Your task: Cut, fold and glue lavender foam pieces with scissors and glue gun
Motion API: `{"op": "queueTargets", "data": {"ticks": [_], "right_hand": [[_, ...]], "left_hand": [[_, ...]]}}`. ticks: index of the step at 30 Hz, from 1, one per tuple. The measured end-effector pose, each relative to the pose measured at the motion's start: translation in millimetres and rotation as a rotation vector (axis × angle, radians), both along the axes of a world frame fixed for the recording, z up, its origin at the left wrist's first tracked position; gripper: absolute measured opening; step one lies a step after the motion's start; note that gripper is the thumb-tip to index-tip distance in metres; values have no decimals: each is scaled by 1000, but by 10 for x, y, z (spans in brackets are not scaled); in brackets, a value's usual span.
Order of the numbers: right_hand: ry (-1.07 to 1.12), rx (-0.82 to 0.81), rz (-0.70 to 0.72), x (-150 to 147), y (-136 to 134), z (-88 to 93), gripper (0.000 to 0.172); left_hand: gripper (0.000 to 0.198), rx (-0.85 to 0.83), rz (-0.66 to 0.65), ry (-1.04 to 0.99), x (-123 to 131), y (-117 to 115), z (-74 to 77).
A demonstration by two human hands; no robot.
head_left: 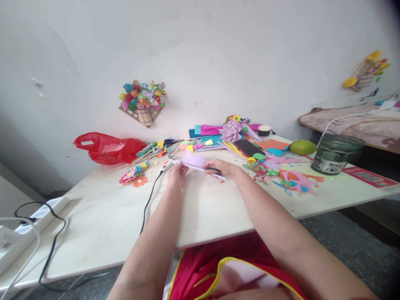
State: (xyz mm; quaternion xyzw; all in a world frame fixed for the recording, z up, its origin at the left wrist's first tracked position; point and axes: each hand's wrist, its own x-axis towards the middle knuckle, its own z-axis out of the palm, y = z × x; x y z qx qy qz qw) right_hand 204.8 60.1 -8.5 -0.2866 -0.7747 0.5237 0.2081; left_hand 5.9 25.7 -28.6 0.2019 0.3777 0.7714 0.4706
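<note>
My left hand [177, 175] pinches the left end of a narrow lilac strip [193, 167], which looks like craft foam or paper. Black-handled scissors [214, 170] are gripped in my right hand [227, 168], at the strip's right part. The blades are too small to tell whether they are apart. Just behind the strip lies a wider lilac piece [195, 159]. A white glue gun [167, 166] with a black cord rests beside my left hand. To the left is a pile of colourful cut-out flowers [135, 175].
A red plastic bag [111, 148] lies at the back left. Coloured sheets [204, 132], a lilac flower [231, 131] and a dark phone [249, 148] lie at the back. Scraps [296, 181] and a green glass jar [333, 156] are at right; a power strip [43, 216] sits left.
</note>
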Motion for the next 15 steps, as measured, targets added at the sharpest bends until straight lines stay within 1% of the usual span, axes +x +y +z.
{"op": "queueTargets", "data": {"ticks": [4,9,15], "right_hand": [[18,6,5,-6,17,-15,26],[10,-7,-21,-5,-12,15,27],[-20,-54,-32,3,-43,33,28]], "left_hand": [[6,-1,4,-3,-2,-2,1],[6,6,6,-18,-21,6,-5],[7,6,12,-4,-46,16,-17]]}}
